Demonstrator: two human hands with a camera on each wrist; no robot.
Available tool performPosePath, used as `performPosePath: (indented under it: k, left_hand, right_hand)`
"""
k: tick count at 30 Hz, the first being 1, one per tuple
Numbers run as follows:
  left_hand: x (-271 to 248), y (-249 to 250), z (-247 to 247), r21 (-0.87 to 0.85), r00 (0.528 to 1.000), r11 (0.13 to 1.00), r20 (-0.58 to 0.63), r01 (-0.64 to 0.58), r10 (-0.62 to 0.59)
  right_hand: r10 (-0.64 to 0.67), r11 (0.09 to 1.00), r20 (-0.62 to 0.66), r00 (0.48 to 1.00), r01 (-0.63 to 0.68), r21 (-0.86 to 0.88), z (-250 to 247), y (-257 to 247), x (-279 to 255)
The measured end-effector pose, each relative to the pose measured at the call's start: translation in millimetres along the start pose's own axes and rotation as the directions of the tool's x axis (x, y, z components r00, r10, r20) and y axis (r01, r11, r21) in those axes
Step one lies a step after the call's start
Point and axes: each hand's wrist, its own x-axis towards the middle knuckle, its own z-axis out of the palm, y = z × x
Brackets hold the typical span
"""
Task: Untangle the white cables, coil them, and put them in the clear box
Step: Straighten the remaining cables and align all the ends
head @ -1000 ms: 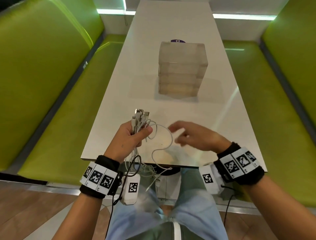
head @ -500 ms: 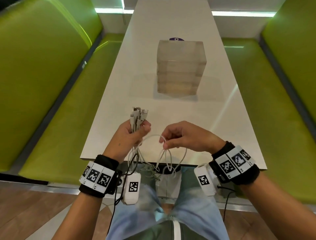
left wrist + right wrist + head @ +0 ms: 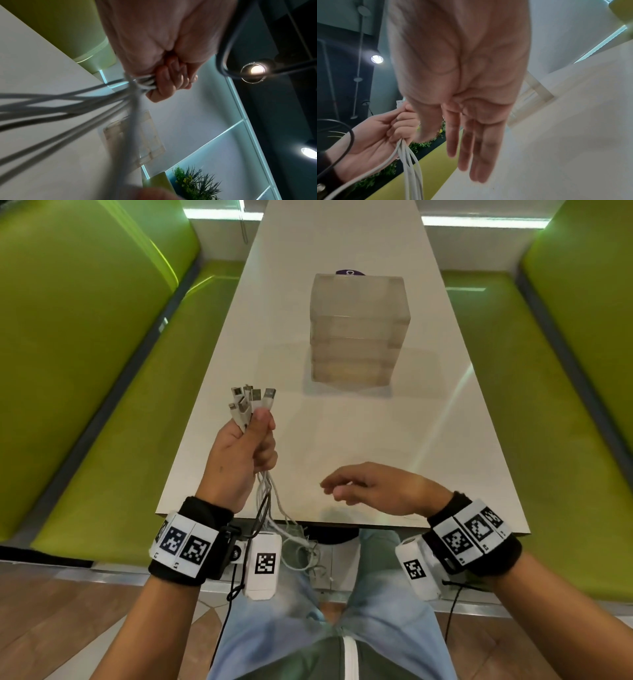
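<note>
My left hand [image 3: 245, 453] grips a bundle of white cables [image 3: 251, 404] near their plug ends, which stick up above my fist. The cable lengths [image 3: 277, 508] hang down past the table's near edge toward my lap, still tangled there. In the left wrist view my fingers [image 3: 167, 81] curl round the cables [image 3: 68, 108]. My right hand [image 3: 370, 486] hovers over the table's near edge, fingers straight and empty; the right wrist view shows the flat palm [image 3: 471, 94] and the left hand [image 3: 385, 135] holding cables [image 3: 409, 169]. The clear box [image 3: 358, 328] stands at mid-table.
The long white table [image 3: 308, 440] runs away from me between green bench seats [image 3: 102, 422] on both sides. A purple disc [image 3: 349, 272] peeks from behind the box. Black sensor leads hang from both wristbands.
My left hand has lifted the cable bundle higher and farther forward. My right hand has let go of the cable loops it pinched and opened flat; the loops have dropped below the table edge.
</note>
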Motion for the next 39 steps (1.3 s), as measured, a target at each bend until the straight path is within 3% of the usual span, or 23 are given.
performPosePath:
  k: [4, 7, 10, 12, 15, 19, 21, 28, 33, 39]
  left_hand:
    - [-1.7, 1.6, 14.4, 0.000, 0.999, 1.000, 0.050, 0.002, -0.002]
    - [-3.8, -1.3, 30.0, 0.019, 0.995, 1.000, 0.098, -0.015, 0.013]
    - [-4.7, 1.5, 37.4, 0.009, 0.996, 1.000, 0.090, -0.004, 0.003]
    - [-5.3, 5.5, 36.8, -0.038, 0.997, 0.999, 0.076, 0.016, -0.013]
    - [-6.1, 8.7, 34.9, -0.068, 0.996, 0.997, 0.079, 0.044, -0.038]
    - [-9.4, 14.1, 36.0, -0.101, 0.989, 0.991, 0.130, 0.086, -0.073]
    - [-10.6, 15.7, 35.8, -0.093, 0.986, 0.991, 0.140, 0.099, -0.085]
    - [-10.9, 13.1, 33.4, -0.079, 0.985, 0.994, 0.159, 0.082, -0.069]
    - [-4.6, 19.4, 32.1, -0.204, 0.989, 0.974, 0.134, 0.094, -0.067]
    - [-0.2, 22.4, 32.3, -0.185, 0.985, 0.976, 0.151, 0.112, -0.085]
  right_hand:
    - [-0.128, 0.976, 0.035, 0.991, 0.120, 0.180, 4.4, -18.5, -0.4]
    - [-0.258, 0.939, -0.044, 0.965, 0.262, 0.221, 18.3, -34.7, 15.2]
    - [-0.282, 0.842, -0.138, 0.949, 0.314, 0.438, 28.5, -43.5, 23.7]
    - [-0.286, 0.847, -0.136, 0.948, 0.317, 0.427, 30.9, -42.3, 24.2]
    - [-0.329, 0.871, -0.067, 0.942, 0.331, 0.363, 26.0, -39.8, 20.8]
    - [-0.382, 0.838, 0.123, 0.916, 0.287, 0.464, 13.4, -36.1, 17.6]
    - [-0.391, 0.853, 0.159, 0.907, 0.292, 0.432, 9.7, -35.3, 18.8]
    - [-0.349, 0.894, -0.018, 0.937, 0.339, 0.295, 12.8, -35.3, 19.0]
    - [-0.344, 0.875, -0.185, 0.921, 0.385, 0.293, 33.4, -38.3, 18.0]
    - [-0.320, 0.890, -0.297, 0.900, 0.393, 0.231, 53.1, -27.1, 22.0]
